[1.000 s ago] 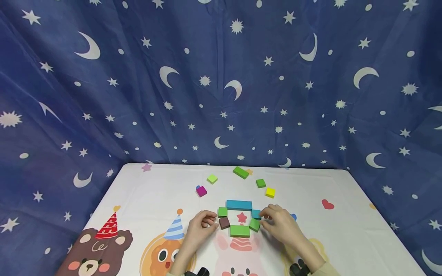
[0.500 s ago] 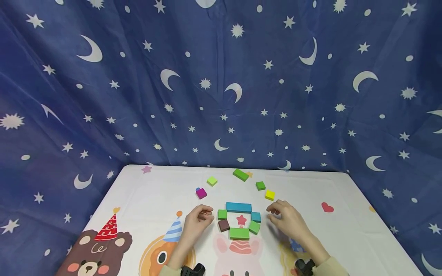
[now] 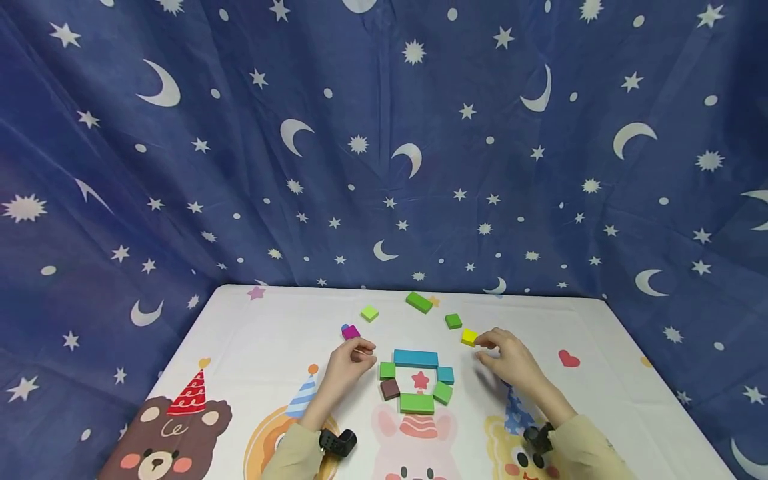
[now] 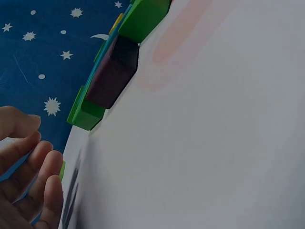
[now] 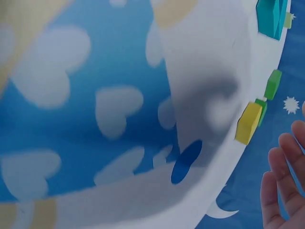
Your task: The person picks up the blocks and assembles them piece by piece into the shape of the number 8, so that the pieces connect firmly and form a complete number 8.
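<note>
A ring of blocks lies on the table: a long blue block [image 3: 416, 359] at the back, a long green block [image 3: 417, 403] in front, and between them a small green block [image 3: 387, 371] and a brown block [image 3: 390, 389] at left, a small blue block [image 3: 445, 375] and a green block [image 3: 443, 393] at right. My left hand [image 3: 347, 368] hovers left of the ring, loosely bent and holding nothing, just in front of a purple block [image 3: 351, 332]. Beside a yellow block [image 3: 469, 338], my right hand [image 3: 510, 360] hangs with loosely curved fingers; the wrist view shows a gap between them.
Farther back lie a light green block [image 3: 369, 313], a long green block [image 3: 419, 303] and a small green block [image 3: 453, 321]. The white tablecloth [image 3: 600, 400] carries printed animals. A blue curtain [image 3: 384, 167] with stars and moons hangs behind the table.
Both hands have drawn away from the ring's sides. The right has shifted right and back to the yellow block; the left has moved out, then farther back near the purple block.
</note>
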A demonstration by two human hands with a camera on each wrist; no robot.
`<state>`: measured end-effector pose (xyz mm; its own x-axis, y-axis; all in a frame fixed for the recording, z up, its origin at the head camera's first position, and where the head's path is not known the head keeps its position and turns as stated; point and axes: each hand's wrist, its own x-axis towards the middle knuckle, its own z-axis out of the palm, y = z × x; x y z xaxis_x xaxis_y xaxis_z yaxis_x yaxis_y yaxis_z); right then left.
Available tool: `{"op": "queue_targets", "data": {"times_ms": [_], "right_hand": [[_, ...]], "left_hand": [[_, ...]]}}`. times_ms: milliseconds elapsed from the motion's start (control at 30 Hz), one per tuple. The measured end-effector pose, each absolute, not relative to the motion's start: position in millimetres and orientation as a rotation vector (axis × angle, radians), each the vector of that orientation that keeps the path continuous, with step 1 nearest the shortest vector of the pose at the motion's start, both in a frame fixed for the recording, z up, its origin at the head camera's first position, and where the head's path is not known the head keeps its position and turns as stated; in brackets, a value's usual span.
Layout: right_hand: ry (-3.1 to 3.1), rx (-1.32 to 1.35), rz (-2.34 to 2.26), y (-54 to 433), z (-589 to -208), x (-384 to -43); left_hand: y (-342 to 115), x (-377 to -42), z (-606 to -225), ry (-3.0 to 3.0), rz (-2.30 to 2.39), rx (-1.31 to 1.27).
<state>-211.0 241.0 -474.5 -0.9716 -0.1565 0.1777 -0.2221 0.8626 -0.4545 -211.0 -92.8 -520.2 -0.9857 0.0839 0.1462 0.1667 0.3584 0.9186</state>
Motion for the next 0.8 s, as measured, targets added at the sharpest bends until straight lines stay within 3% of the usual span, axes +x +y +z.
{"op": "queue_targets", "data": {"times_ms": [800], "right_hand": [[-2.998, 0.095, 0.920, 248.0, -491.5, -250.5]], "left_hand": [[-65.8, -232.0, -521.9, -2.602, -1.633, -0.457]]}}
